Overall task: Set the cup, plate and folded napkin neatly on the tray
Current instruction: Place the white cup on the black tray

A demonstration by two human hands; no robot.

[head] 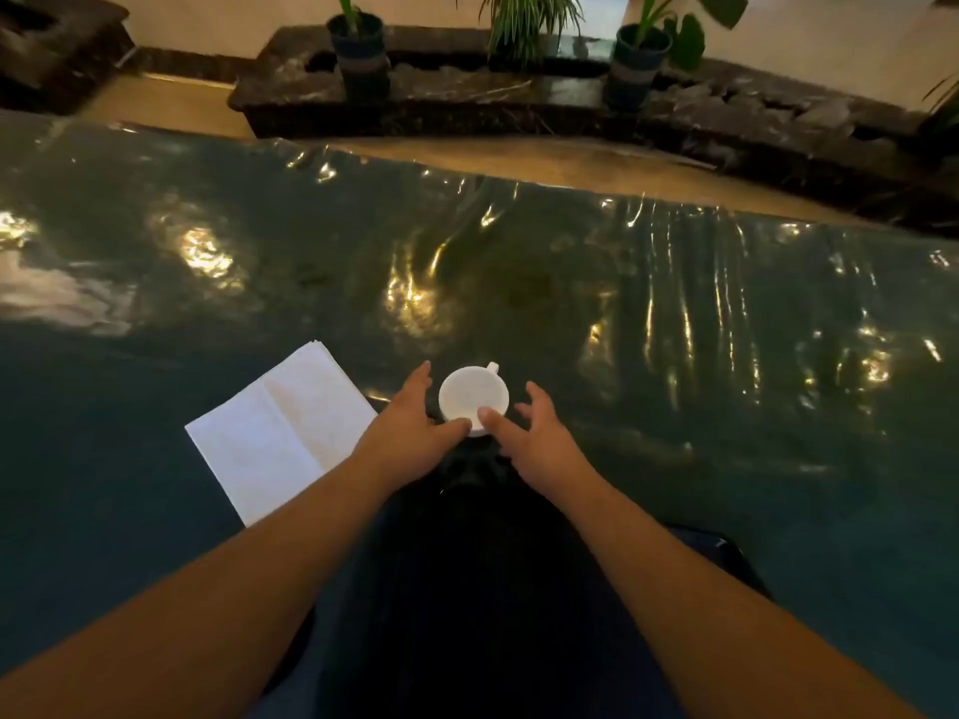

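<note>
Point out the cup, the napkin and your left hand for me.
cup [473, 394], head view, on its white top surface.
napkin [283, 430], head view, on its middle near the fold.
left hand [410, 425], head view, on its back.

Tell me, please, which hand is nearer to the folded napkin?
The left hand: it lies just right of the napkin, thumb on the white cup. The right hand is beyond the cup, farther away.
</note>
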